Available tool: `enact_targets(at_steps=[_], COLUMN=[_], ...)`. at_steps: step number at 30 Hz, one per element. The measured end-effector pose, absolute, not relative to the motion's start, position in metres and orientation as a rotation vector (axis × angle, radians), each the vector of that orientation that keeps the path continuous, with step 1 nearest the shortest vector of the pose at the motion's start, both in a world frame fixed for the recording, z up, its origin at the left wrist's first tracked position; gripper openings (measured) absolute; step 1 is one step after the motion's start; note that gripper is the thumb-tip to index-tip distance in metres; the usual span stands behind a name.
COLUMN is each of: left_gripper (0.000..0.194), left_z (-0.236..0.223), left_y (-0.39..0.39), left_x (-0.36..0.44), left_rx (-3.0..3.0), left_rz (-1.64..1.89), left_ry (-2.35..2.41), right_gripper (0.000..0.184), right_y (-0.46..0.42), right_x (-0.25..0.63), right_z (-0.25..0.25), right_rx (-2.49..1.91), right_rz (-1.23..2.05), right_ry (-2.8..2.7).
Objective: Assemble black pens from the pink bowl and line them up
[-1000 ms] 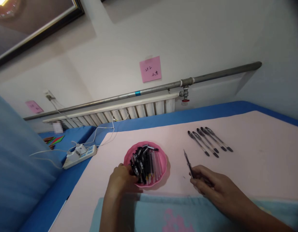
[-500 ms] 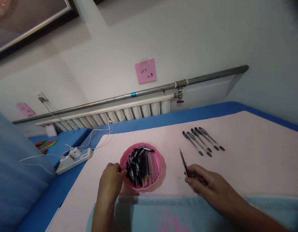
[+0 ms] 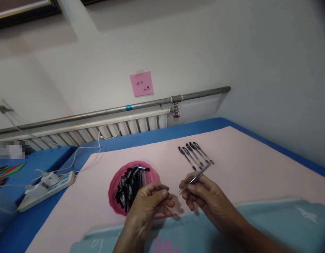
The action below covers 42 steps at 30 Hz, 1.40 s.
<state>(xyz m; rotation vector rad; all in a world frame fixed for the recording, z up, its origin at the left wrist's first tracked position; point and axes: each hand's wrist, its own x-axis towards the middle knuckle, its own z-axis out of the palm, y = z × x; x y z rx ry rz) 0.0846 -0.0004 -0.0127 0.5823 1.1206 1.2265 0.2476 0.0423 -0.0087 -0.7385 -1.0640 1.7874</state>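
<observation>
Right grip (image 3: 206, 193) pinching pen (image 3: 198, 176), both ends jutting out; left grip (image 3: 151, 201) near lower end, cannot tell whether holding.

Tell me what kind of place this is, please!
Probably an indoor workroom, though I can't be sure: a pink, wavy-edged round bowl holds black pen parts, slim black-capped clear pens lie in a row, and a white ribbed radiator sits behind them.

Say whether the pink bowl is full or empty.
Well filled: black pen parts and clear tubes crowd the pink bowl, though the left hand hides part of it.
</observation>
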Motion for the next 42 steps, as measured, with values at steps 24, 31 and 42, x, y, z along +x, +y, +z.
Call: enact_targets(at_steps=[24,31,42], left_gripper=[0.026,0.024,0.017], left_z=[-0.015,-0.014,-0.015], left_y=[-0.006,-0.004,-0.004], left_x=[0.106,0.104,0.102], left_rx=[0.445,0.397,0.704], left_rz=[1.257,1.295,1.369], left_ry=[0.941,0.967,1.034], right_gripper=[0.009,0.017,0.017], right_y=[0.040,0.041,0.042], right_x=[0.250,0.250,0.246], right_z=[-0.018,-0.022,-0.021], right_rx=[-0.594,-0.715,-0.807], right_rz=[1.749,1.490,1.687], right_ry=[-1.197,-1.363,-1.174])
